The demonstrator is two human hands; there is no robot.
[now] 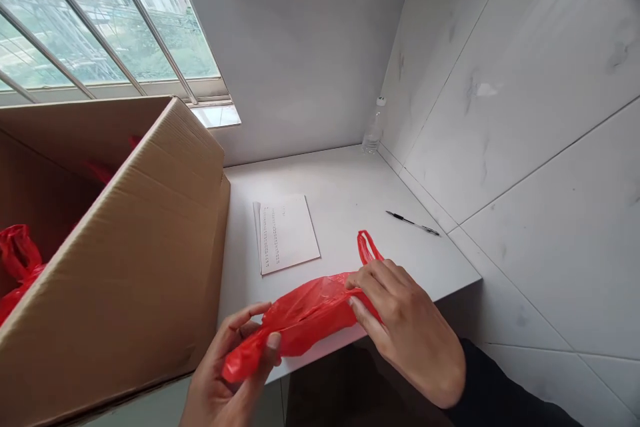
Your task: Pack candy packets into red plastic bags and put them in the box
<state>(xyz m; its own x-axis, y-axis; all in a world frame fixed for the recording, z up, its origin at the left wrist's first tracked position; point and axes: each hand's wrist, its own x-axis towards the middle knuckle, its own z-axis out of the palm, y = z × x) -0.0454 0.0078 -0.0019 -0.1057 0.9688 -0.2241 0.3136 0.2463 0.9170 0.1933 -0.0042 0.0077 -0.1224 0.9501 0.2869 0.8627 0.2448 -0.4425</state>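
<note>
A red plastic bag (305, 313), gathered into a long crumpled strip, stretches between both hands just above the near edge of the white counter (345, 193). The left hand (235, 373) pinches its lower end, thumb pressed on top and fingers curled beneath. The right hand (405, 327) grips the upper part near the handles, fingers closed over the plastic, while one handle loop (367, 247) sticks up beyond the knuckles. A dark sleeve covers the right forearm.

To the left, a large open cardboard box (140, 260) stands on the counter, touching or just beside the left hand, its tall wall blocking most of that side. More red plastic (17, 260) shows inside it. Behind the bag, a printed sheet of paper (287, 233) lies flat on the counter, near but apart from the bag. A pen (413, 222) lies farther right, close to the tiled wall. A clear bottle (374, 127) with a white cap stands in the far corner, well apart. A barred window (100, 20) sits above the box
</note>
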